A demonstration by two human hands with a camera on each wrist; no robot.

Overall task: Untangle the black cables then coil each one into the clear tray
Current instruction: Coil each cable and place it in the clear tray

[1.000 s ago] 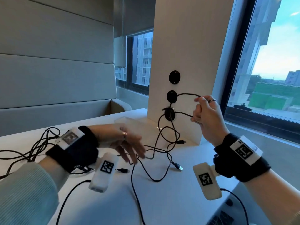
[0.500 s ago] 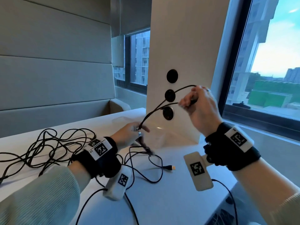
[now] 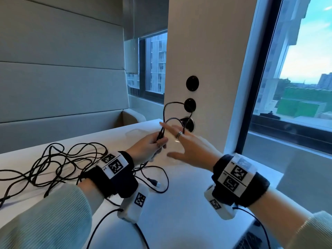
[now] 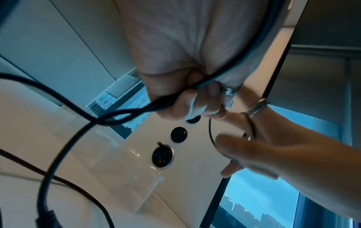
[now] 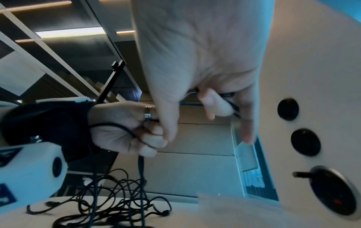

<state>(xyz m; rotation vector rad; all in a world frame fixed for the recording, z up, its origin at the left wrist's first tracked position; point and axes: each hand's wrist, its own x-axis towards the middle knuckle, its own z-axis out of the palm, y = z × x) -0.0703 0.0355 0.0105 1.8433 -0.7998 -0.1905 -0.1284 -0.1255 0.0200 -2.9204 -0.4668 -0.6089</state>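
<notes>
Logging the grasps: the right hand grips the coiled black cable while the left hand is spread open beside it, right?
Hands are swapped. The head view shows the left hand gripping the coiled black cable, while the right hand is spread open beside it.

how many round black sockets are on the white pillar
3, stacked vertically on the white pillar: top socket, middle socket, and bottom socket, partly hidden behind the right hand.

black cables, white table, black wrist bands with black-and-white square-patterned tags, pale green sleeves
</notes>
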